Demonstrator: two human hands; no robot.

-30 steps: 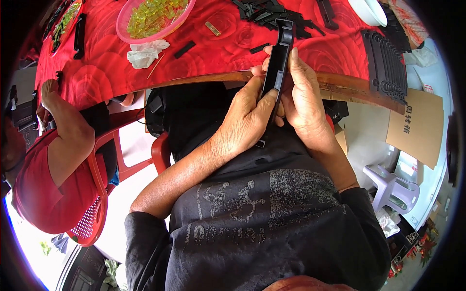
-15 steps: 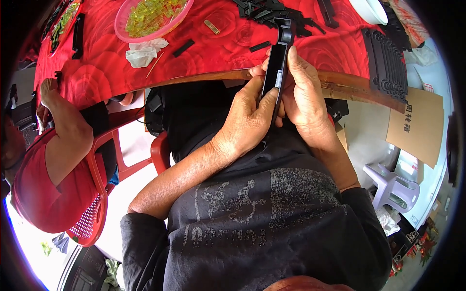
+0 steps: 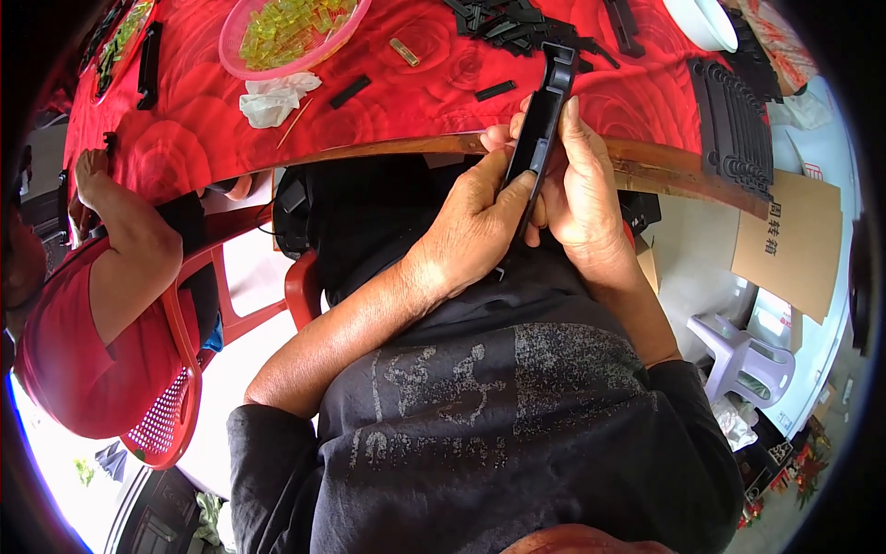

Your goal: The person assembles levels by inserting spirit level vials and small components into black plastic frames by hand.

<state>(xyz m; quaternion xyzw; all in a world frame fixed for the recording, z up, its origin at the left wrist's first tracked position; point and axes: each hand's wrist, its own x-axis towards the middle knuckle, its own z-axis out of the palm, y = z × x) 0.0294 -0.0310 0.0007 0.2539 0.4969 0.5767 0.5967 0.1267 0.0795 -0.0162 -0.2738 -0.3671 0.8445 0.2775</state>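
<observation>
Left hand (image 3: pixel 472 220) and right hand (image 3: pixel 588 194) shared a closed grip on 1 long black plastic housing (image 3: pixel 543 115), hollow side up, presumably so its interior showed.

Bright, lwr-L glare, fisheye dist.

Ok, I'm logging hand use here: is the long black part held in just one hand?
No, the left hand and the right hand both hold the long black part, one from each side.
</observation>
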